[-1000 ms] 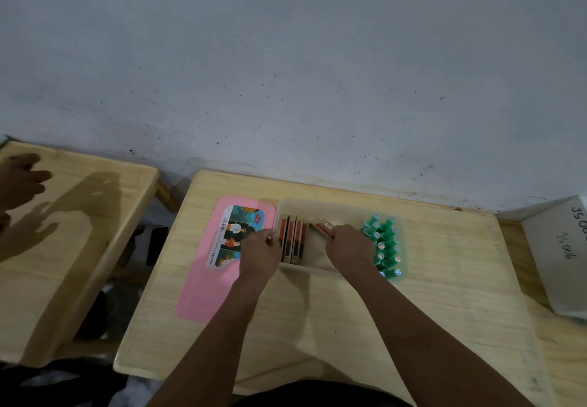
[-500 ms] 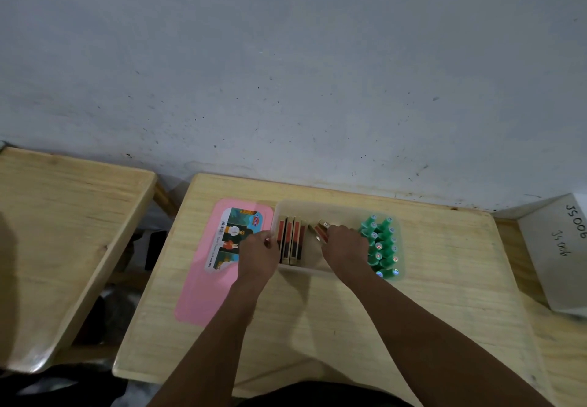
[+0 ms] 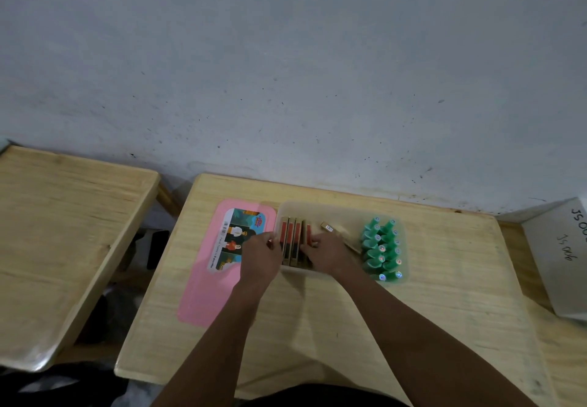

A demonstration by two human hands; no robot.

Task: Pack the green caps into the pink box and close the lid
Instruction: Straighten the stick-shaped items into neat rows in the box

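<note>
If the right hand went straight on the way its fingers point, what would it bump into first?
The right hand points leftward, so it would first meet the upright red-and-tan flat packs in the translucent plastic box; it may already touch them.

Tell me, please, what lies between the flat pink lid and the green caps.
Head view: upright red-and-tan packs, with left hand and right hand at them.

From where I stand, the person wears nothing on either arm: both forearms [image 3: 397, 321] are bare up to the picture's lower edge, long and lean, narrowing at the wrists. The left hand [image 3: 259, 256] and the right hand [image 3: 327, 256] are bare too, with the knuckles showing. Low between the arms sits a strip of black garment [image 3: 317, 397], plain and unmarked; its cut is too dim to make out.
</note>
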